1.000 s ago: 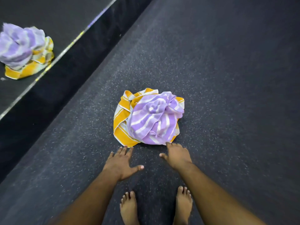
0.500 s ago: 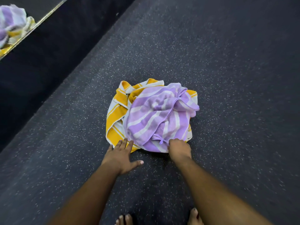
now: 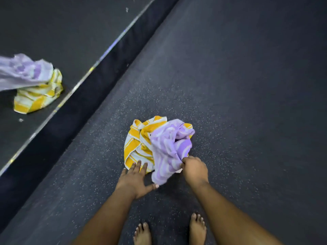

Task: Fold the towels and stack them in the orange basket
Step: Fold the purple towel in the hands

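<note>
Nearest to us, our two bare feet (image 3: pixel 169 230) stand on the dark speckled floor (image 3: pixel 247 121), which lies bare to the right and far beyond the pile, with a narrower strip on the left. Just beyond the feet, our left hand (image 3: pixel 134 181) lies flat with fingers straight and spread, the fingertips touching the near edge of the yellow-striped towel (image 3: pixel 136 144) and the thumb pointing right toward the hanging purple cloth. Our right hand (image 3: pixel 194 171) is curled into a fist, gripping a bunched fold of the purple-striped towel (image 3: pixel 168 147) and holding it up, so that a loose end hangs down between the two hands. The rest of the purple towel drapes over the right side of the crumpled yellow one, which sits on the floor just past our hands. Along the left a dark baseboard (image 3: pixel 74 121) runs diagonally from near left to far centre, edged by a bright metal strip. Behind it a mirror (image 3: pixel 53 32) shows the blurred reflection of the towels (image 3: pixel 35 85). We see no orange basket here.
</note>
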A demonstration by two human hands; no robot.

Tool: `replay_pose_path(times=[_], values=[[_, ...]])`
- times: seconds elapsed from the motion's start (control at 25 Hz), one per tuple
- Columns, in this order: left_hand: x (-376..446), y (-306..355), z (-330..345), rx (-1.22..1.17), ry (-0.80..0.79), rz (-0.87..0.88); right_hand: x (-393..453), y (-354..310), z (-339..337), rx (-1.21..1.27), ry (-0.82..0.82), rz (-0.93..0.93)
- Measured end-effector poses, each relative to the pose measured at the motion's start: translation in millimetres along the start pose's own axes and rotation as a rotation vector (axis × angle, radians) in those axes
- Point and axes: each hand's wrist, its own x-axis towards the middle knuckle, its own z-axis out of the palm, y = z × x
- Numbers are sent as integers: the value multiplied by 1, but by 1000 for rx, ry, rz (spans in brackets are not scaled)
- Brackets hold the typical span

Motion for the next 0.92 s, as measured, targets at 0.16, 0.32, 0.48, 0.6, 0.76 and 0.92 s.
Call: replay_pose_path(times=[0.16, 0.32, 0.48, 0.6, 0.76, 0.92], values=[[-118, 33, -101, 29, 91, 54, -93, -3, -148, 53, 79, 81], [-237, 86, -183, 77, 171, 184, -203, 11, -284, 64, 227, 156], [-321, 152, -220, 186, 214, 340, -297, 55, -356, 130, 306, 276], [-347, 210, -232, 252, 251, 433, -339, 102, -383, 155, 348, 355], [-371, 309, -237, 318, 311, 516, -393, 181, -410, 159, 442, 410], [-392, 414, -247, 360, 410, 602, -433, 263, -440, 170, 510, 447]])
